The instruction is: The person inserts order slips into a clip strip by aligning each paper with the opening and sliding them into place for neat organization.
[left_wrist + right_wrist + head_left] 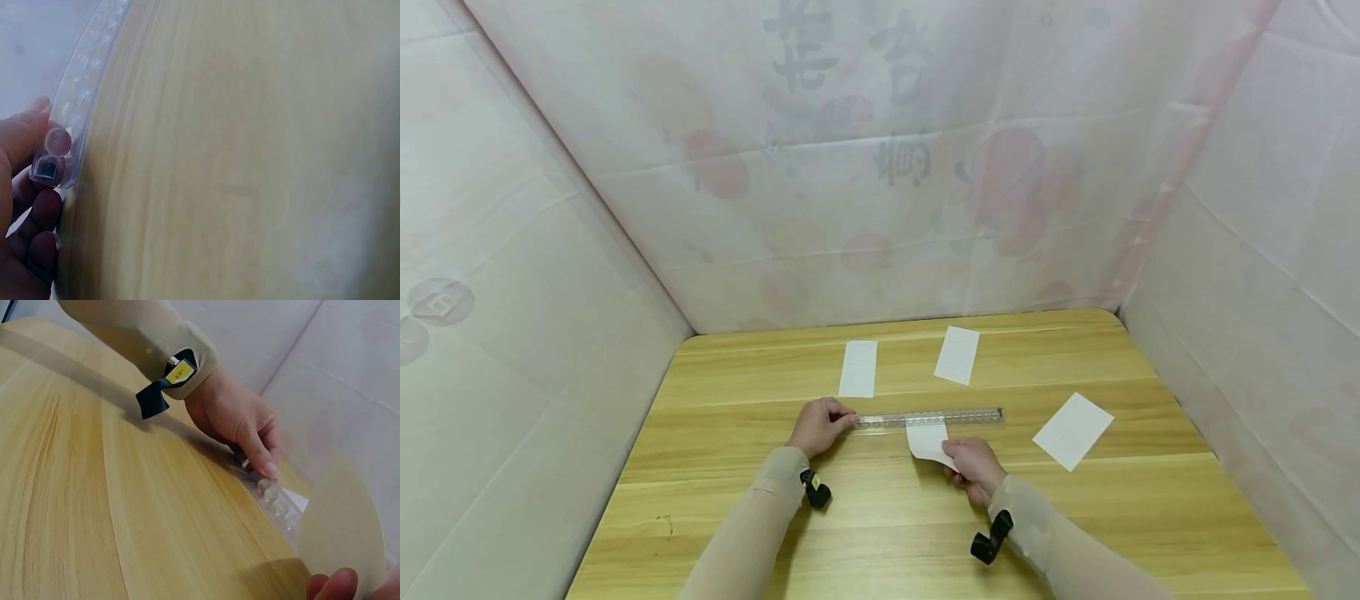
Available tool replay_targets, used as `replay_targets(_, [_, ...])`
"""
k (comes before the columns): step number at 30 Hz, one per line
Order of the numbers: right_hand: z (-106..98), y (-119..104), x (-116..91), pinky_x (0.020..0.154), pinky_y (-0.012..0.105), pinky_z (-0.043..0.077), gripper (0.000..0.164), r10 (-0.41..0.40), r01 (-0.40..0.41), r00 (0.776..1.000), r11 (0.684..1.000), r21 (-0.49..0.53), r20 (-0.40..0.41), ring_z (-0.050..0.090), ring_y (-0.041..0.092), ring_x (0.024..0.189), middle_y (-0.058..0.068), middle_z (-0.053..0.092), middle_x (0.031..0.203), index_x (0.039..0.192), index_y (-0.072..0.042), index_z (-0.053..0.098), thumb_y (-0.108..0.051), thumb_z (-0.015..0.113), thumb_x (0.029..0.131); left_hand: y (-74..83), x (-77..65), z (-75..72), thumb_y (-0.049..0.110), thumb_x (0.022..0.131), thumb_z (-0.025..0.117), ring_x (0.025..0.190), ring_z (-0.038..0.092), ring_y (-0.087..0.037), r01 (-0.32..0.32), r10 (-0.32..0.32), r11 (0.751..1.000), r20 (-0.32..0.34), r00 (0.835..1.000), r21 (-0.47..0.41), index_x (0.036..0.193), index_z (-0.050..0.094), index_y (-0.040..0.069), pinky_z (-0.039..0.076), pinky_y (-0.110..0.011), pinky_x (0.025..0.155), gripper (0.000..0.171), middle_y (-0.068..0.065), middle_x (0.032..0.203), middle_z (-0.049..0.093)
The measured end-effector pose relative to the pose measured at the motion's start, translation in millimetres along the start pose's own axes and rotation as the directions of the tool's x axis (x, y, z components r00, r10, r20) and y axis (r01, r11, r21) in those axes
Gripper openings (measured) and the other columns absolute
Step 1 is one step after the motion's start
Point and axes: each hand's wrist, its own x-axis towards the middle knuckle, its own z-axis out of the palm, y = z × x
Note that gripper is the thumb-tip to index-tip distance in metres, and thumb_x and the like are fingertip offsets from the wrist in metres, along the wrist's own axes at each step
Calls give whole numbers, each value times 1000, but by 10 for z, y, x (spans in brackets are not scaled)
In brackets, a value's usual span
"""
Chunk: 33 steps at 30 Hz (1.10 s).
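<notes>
My left hand [822, 425] pinches the left end of a long clear plastic ruler [887, 422] that lies crosswise on the table. In the left wrist view, the thumb is on the ruler [87, 69] near its round hole and dark end mark, other fingers curled below. My right hand [976, 468] holds the near right corner of a white paper slip [927, 440] between thumb and fingers. The slip's far edge meets the ruler near its middle, and its near part bends upward. In the right wrist view, the raised paper [344, 525] hides part of the ruler [275, 500].
Behind the ruler lie two white slips, one at left [858, 369] and one in the middle [957, 355]. A third slip [1073, 432] is turned at an angle to the right. Pale cloth walls [865, 208] enclose the wooden table [715, 467] at the back and sides.
</notes>
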Motion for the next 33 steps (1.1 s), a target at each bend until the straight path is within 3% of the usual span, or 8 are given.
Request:
replay_targets(19, [-32,-3,2,46,18,35,33,11,-10,1000,1000,10,-8,47,10,53,6,55,65,120,14,54,-11,50,98,-43,-3,19,29,88,70,77,60,-7,-13,13,1000,-9,1000,1,87,77,21,50,-28,72,10,12,84,65])
replay_targets(33, [-72,-21,-15,46,17,35,34,12,-11,1000,999,33,-18,48,9,55,9,58,74,121,15,53,-9,50,98,-54,3,24,28,88,71,77,59,-7,-19,19,1000,-15,1000,-3,87,77,22,50,-29,72,9,12,84,65])
